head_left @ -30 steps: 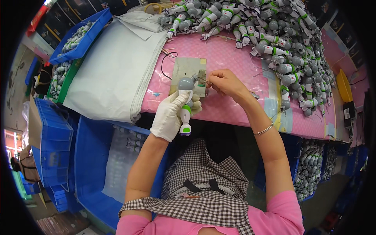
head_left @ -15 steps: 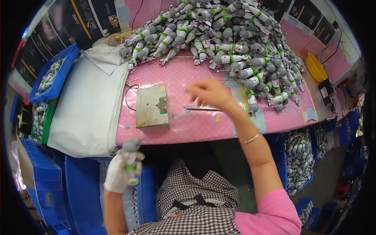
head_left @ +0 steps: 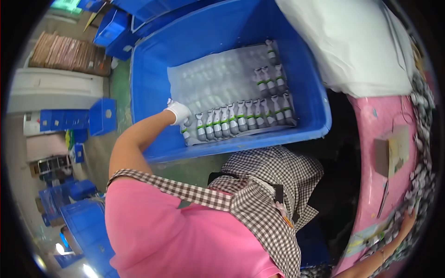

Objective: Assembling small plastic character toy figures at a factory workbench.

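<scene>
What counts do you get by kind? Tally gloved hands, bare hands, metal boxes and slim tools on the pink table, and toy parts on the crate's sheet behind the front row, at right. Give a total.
Gloved hand: 1
Bare hand: 1
Metal box: 1
Slim tool: 1
Toy parts: 4
Total: 8

I can read no words, numbers or signs anywhere here. A round pale mark (head_left: pixel 108 113) sits on the side of a blue bin (head_left: pixel 96 121) off to my left, but (small and blurred as it is) I can't make out any lettering on it. A similar mark (head_left: pixel 128 47) on another bin (head_left: pixel 112 28), nearer the top of my view, is just as unreadable.
</scene>
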The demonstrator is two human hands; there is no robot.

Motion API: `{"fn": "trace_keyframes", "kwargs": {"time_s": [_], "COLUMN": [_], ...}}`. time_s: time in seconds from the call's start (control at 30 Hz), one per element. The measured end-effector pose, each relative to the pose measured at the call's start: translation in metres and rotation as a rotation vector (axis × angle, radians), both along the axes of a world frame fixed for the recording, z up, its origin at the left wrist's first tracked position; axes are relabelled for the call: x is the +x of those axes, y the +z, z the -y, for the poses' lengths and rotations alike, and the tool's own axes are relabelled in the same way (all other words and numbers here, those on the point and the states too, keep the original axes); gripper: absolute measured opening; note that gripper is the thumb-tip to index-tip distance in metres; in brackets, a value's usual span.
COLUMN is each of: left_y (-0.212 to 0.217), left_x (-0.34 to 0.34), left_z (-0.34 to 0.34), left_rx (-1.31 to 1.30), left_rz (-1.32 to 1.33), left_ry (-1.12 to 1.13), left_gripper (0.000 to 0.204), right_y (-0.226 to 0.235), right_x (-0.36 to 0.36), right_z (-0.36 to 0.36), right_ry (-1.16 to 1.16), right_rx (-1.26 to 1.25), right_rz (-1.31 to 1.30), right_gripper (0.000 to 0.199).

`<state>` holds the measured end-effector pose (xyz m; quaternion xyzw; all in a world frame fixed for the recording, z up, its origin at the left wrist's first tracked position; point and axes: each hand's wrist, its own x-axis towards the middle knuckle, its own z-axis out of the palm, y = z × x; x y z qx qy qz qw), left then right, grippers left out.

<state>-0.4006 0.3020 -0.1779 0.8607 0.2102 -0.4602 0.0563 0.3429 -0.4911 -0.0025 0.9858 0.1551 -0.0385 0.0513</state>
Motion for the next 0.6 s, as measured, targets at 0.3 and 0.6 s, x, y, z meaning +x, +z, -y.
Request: {"fn": "trace_keyframes", "kwargs": {"time_s": [0.3, 0.6], "left_y": [-0.086, -0.098], "left_x": [-0.064, -0.057], "left_z": [0.036, 0.031], "left_rx": [-0.247, -0.076], "left_rz": [0.117, 0.497], "left_ry": [-0.128, -0.406], "left_gripper": [0.013, 0.009], "right_y": [0.036, 0.083], "right_x": [-0.089, -0.16], "right_z": [-0.103, -0.137], "right_ry": [-0.239, 0.118], "right_rx": [-0.058, 0.012], "right_rz": [0.495, 1.033], "right_gripper": [0.06, 0.04]}}
